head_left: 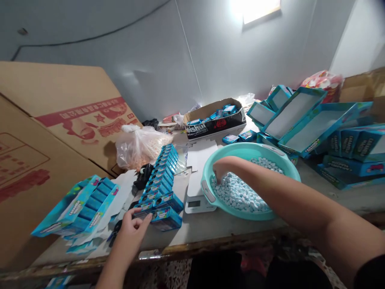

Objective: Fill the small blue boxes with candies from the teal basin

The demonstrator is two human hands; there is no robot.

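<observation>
My left hand [134, 224] is at the near end of a row of small blue boxes [159, 176]. Its thumb and fingers close around the end of one small blue box [145, 206], and the thumb tip touches a neighbouring box [167, 218]. My right hand [221, 167] reaches into a turquoise basin [251, 148], its fingers sunk among small pale blue and white candies [240, 192]. How those fingers are bent is hidden. Under the basin's left side shows a white scale [200, 204] with a small display.
Open blue display trays [78, 208] lie at left, before a large cardboard carton [60, 120]. A clear bag [144, 142] sits behind the row. A black-printed box [216, 124] of small blue boxes stands at the back. More blue trays [300, 116] pile up at right.
</observation>
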